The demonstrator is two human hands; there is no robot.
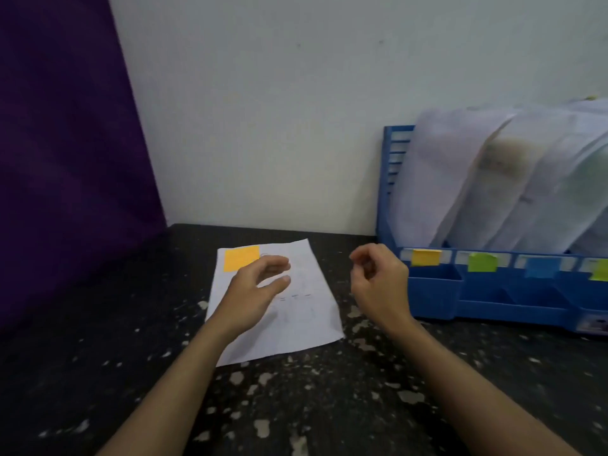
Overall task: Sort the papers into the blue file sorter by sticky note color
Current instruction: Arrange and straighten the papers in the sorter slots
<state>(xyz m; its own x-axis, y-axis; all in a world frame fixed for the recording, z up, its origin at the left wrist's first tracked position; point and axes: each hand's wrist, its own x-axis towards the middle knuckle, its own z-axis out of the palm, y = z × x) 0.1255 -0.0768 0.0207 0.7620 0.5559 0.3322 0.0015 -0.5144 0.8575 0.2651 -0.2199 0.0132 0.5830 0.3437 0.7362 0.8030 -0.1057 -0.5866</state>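
Blue sorter (427,297) at right on the dark speckled tabletop (296,406), backed against the white wall (279,110). Front rail tagged with sticky notes: orange tag (425,257), green tag (481,262), blue tag (542,266), and a yellow-green tag (599,273) cut by the frame edge. Filed papers (487,179) standing in the slots behind the tags, leaning rightward and overlapping, one with a dark blotch; exact slot of each sheet impossible to tell. Small front trays below the tags showing no contents.

One paper (296,311) flat on the tabletop, left of the sorter and apart from it, bearing an orange note (240,258) at its top left corner.

Left hand (255,287) over that paper, forearm reaching in from the lower left, fingers extended rightward with thumb spread below them, gripping nothing; contact with the sheet unclear through blur. Right hand (378,281) raised between paper and sorter, fingers loosely curled inward, holding nothing, near the sorter's front left corner. Hands apart from each other.

Purple cloth (65,159) hanging along the left side.
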